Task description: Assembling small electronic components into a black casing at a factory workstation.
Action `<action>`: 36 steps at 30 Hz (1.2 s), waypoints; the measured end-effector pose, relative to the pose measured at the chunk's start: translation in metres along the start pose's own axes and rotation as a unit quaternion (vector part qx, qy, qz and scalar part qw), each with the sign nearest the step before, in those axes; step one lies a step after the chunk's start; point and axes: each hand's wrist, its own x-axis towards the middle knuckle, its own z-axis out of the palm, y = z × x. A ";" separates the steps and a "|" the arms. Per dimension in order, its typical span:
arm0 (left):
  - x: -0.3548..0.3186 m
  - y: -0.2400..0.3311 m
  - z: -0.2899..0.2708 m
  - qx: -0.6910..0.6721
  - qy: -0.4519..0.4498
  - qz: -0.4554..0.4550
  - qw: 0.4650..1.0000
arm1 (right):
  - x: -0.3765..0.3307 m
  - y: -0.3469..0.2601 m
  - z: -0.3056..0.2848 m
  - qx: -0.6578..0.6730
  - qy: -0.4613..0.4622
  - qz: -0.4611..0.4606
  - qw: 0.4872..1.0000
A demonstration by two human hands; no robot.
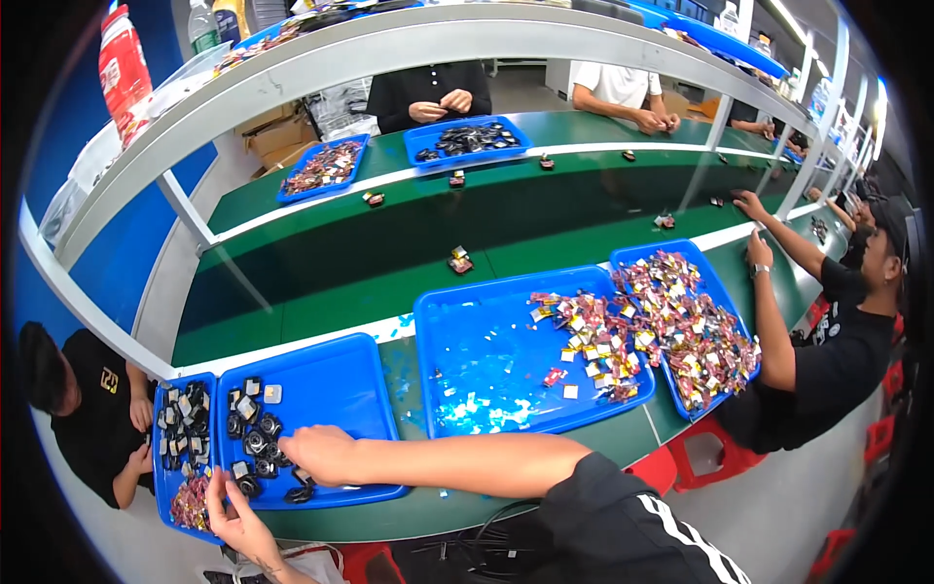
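Observation:
My right hand [324, 456] reaches across from the lower right over a blue tray [341, 389] holding black round parts [258, 443] and several pale square pieces. Its fingers curl downward, closed, and their tips are hidden; a black part shows just below them. Close by, my left hand [238, 526] is at the near end of a narrow blue tray [201, 378], its fingers stretched and apart with nothing visible between them. Inside that narrow tray, black parts with pale squares [183, 423] lie beyond a pile of small reddish pieces [191, 501].
A large blue tray [477, 302] and a fuller one [623, 255] hold reddish and yellow small parts. Behind them runs a green conveyor [360, 282] with scattered pieces. A metal shelf frame [389, 49] crosses above. Co-workers sit opposite, at left and at right.

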 end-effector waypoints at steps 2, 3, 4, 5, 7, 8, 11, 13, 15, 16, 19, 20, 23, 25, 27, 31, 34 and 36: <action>0.003 0.010 0.015 -0.030 0.005 0.002 1.000 | -0.003 0.002 -0.005 0.034 0.115 -0.010 0.993; 0.001 0.008 0.027 -0.114 -0.009 -0.020 0.993 | -0.005 0.002 -0.007 0.066 0.222 -0.028 0.972; -0.001 0.026 0.040 -0.179 -0.075 -0.038 0.980 | -0.006 0.006 -0.014 0.103 0.257 -0.048 0.960; -0.008 0.037 0.056 -0.175 -0.116 -0.027 0.977 | -0.014 -0.001 -0.029 0.229 0.212 0.016 0.950; -0.013 0.055 0.098 -0.327 -0.187 -0.112 0.920 | -0.039 0.000 -0.050 0.393 0.180 0.092 0.897; -0.012 0.074 0.116 -0.346 -0.232 -0.093 0.904 | -0.051 0.012 -0.054 0.437 0.196 0.109 0.871; -0.006 0.094 0.149 -0.400 -0.297 -0.132 0.857 | -0.112 0.022 -0.086 0.295 0.314 0.061 0.900; 0.003 0.119 0.153 -0.427 -0.336 -0.208 0.813 | -0.169 0.012 -0.112 0.000 0.406 0.089 0.909; 0.009 0.117 0.157 -0.408 -0.389 -0.230 0.793 | -0.223 0.029 -0.126 -0.190 0.371 0.152 0.896; 0.007 0.121 0.161 -0.391 -0.417 -0.234 0.786 | -0.246 0.033 -0.128 -0.210 0.311 0.238 0.896; -0.006 0.132 0.183 -0.410 -0.457 -0.225 0.756 | -0.278 0.061 -0.115 -0.240 0.254 0.296 0.889; -0.009 0.137 0.186 -0.407 -0.463 -0.232 0.753 | -0.279 0.068 -0.111 -0.213 0.279 0.295 0.889; -0.013 0.139 0.184 -0.425 -0.451 -0.222 0.753 | -0.274 0.072 -0.111 -0.145 0.384 0.261 0.874; -0.012 0.137 0.183 -0.426 -0.469 -0.216 0.743 | -0.271 0.052 -0.120 -0.089 0.409 0.265 0.869; -0.013 0.133 0.181 -0.432 -0.477 -0.193 0.741 | -0.257 0.043 -0.121 -0.014 0.402 0.235 0.885; -0.023 0.129 0.179 -0.378 -0.517 -0.044 0.767 | -0.225 0.019 -0.123 0.047 0.330 0.158 0.930; -0.032 0.141 0.175 -0.331 -0.529 0.027 0.781 | -0.213 0.014 -0.124 0.068 0.308 0.133 0.940; -0.033 0.143 0.171 -0.289 -0.518 0.060 0.803 | -0.206 0.010 -0.123 0.082 0.304 0.113 0.943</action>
